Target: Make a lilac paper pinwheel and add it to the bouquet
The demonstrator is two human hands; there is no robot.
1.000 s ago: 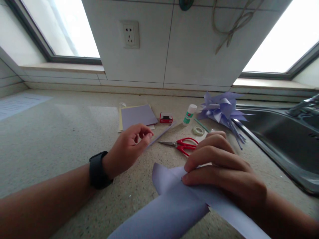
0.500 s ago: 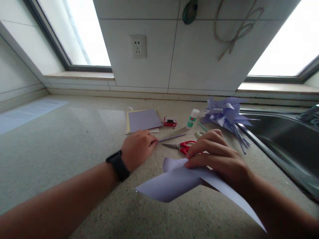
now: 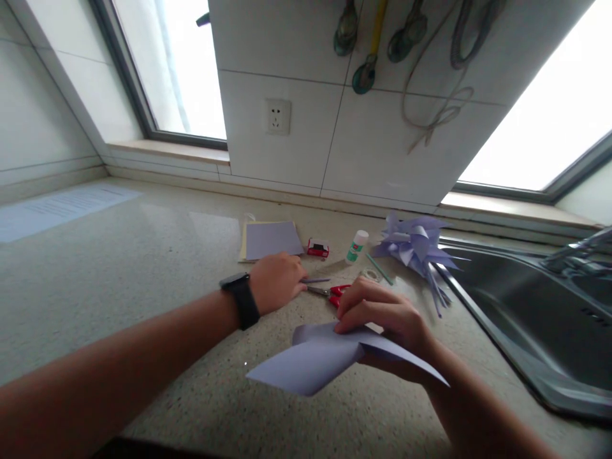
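Note:
My right hand (image 3: pixel 382 315) pinches a lilac paper pinwheel (image 3: pixel 306 360) at its middle, with the curled blades hanging free above the counter. My left hand (image 3: pixel 280 280), a black watch (image 3: pixel 243 299) on its wrist, is closed on a thin lilac paper stick (image 3: pixel 318 280). The stick's far part points right from the fingertips. Red-handled scissors (image 3: pixel 335 292) lie between the hands, their handles partly covered by my right fingers. Behind them is a small roll of tape (image 3: pixel 370 275).
Lilac paper sheets (image 3: pixel 272 239), a small red box (image 3: pixel 318 247), a glue stick (image 3: pixel 357 247) and a green straw (image 3: pixel 380 269) lie farther back. Several finished pinwheels (image 3: pixel 415 242) rest beside the steel sink (image 3: pixel 521 306). A printed sheet (image 3: pixel 67 207) is at far left.
The view has tilted up and turned right. My left hand has slid along the stick, so less of it shows. My right hand still grips the pinwheel, now turned slightly.

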